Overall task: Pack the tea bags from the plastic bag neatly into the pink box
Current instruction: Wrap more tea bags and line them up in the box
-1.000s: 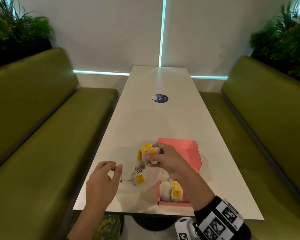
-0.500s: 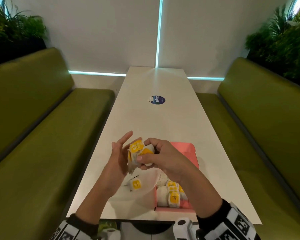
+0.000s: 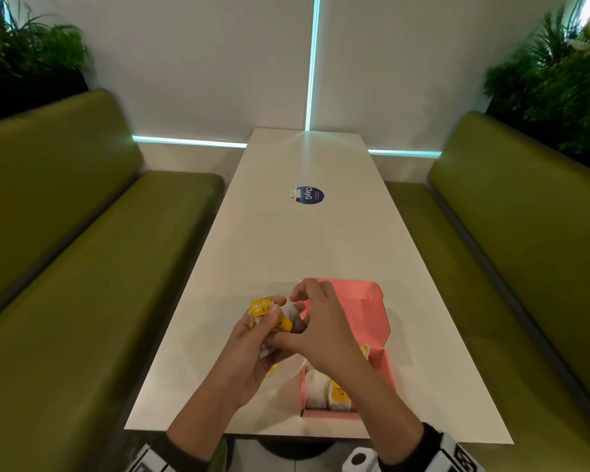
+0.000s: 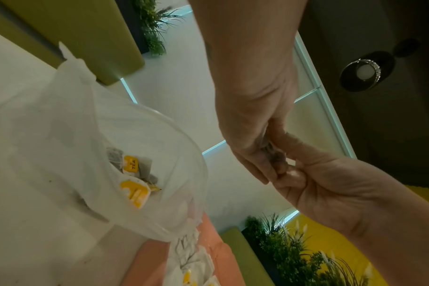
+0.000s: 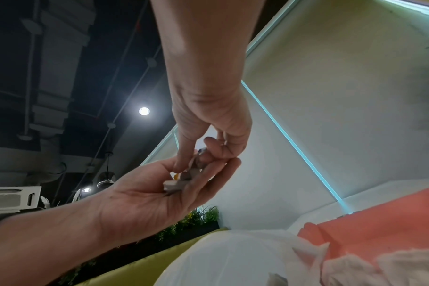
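Above the table's near end, both hands meet over a small bunch of tea bags [image 3: 262, 306] with yellow tags. My left hand [image 3: 269, 321] cups the bunch, thumb curled over it. Fingers of my right hand [image 3: 293, 318] pinch one bag of the bunch [image 5: 191, 170]. The clear plastic bag [image 4: 86, 145] lies on the table below, with a few tea bags [image 4: 132, 166] still inside. To its right the pink box [image 3: 385, 373] stands with its lid open, and several tea bags [image 3: 334, 393] are lined up at its near end.
The long white table [image 3: 304, 240] carries a round blue sticker [image 3: 309, 195] further away. Green benches [image 3: 82, 267] run along both sides, with plants behind them.
The right hand first held the bunch alone while the left hand rose from the plastic bag. The left hand has now closed round the bunch, and the right fingers have shifted to pinch at it.
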Tool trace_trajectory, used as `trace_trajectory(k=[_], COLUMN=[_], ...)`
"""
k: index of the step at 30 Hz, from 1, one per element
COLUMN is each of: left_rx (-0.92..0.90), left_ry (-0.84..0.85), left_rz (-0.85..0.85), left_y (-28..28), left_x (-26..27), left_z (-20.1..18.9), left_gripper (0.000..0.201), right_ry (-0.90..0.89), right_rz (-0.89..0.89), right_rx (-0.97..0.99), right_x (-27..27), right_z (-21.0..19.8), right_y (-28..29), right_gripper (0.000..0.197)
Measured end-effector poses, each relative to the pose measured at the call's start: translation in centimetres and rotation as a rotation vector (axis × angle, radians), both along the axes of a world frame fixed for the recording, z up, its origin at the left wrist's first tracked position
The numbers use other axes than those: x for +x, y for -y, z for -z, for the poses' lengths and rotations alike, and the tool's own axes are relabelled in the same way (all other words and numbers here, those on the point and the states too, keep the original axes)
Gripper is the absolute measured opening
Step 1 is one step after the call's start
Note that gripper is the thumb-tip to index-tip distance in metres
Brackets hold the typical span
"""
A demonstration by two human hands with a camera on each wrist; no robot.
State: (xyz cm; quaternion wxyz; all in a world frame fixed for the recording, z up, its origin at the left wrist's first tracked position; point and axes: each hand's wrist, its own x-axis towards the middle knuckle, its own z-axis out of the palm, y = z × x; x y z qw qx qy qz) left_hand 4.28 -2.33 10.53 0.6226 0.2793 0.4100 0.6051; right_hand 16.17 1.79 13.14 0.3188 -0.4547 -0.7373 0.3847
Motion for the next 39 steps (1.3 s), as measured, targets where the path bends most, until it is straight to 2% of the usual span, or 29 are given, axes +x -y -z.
trace_trajectory(k=[2, 5, 8, 10, 14, 20, 22, 26, 34, 37, 39], left_rx=[-0.003, 0.012, 0.011, -0.005, -0.035, -0.099, -0.113, -0.125, -0.132, -0.144, -0.158], left_ry=[-0.003, -0.02, -0.053, -0.054, -0.053, -0.019, -0.014, -0.007, -0.108, -0.121, -0.146], left_rz=[0.01, 0.028, 0.053, 0.057, 0.057, -0.044, -0.063, -0.049, 0.01, 0.017, 0.014], left_y=[0.0, -0.1, 0.0, 0.0, 0.0, 0.0, 0.0, 0.2, 0.9, 1.1, 1.1], left_x=[0.1, 0.1, 0.0, 0.0, 0.1, 0.3, 0.4, 0.7, 0.9, 1.0, 1.1], left_z=[0.1, -0.1, -0.1, 0.1, 0.3, 0.1, 0.0, -0.2, -0.7, -0.7, -0.6], left_gripper=[0.03, 0.027, 0.033, 0.038, 0.043, 0.027, 0.02, 0.02, 0.035, 0.04, 0.042], right_ry=[-0.01, -0.04, -0.019, -0.032, -0.096, -0.308, -0.371, -0.419, -0.298, -0.17, -0.066], right_rz=[0.016, -0.026, -0.117, -0.105, -0.097, -0.182, -0.18, -0.212, -0.222, -0.299, -0.331], right_rx=[-0.016, -0.059, -0.088, -0.103, -0.191, -0.377, -0.398, -0.41, -0.3, -0.298, -0.249], right_x=[0.5, 1.5, 2.3, 2.5, 2.7, 3.3, 3.4, 3.6, 3.9, 4.4, 4.6], right_z=[-0.1, -0.6, -0.9, -0.7, -0.6, -1.3, -1.2, -1.2, -1.3, -1.5, -1.8], right_y=[0.1, 0.0, -0.4, -0.6, -0.7, -0.4, -0.4, -0.3, 0.1, 0.2, 0.4], right_gripper=[0.055, 0.045, 0.034, 0.025, 0.023, 0.019, 0.021, 0.02, 0.018, 0.031, 0.025])
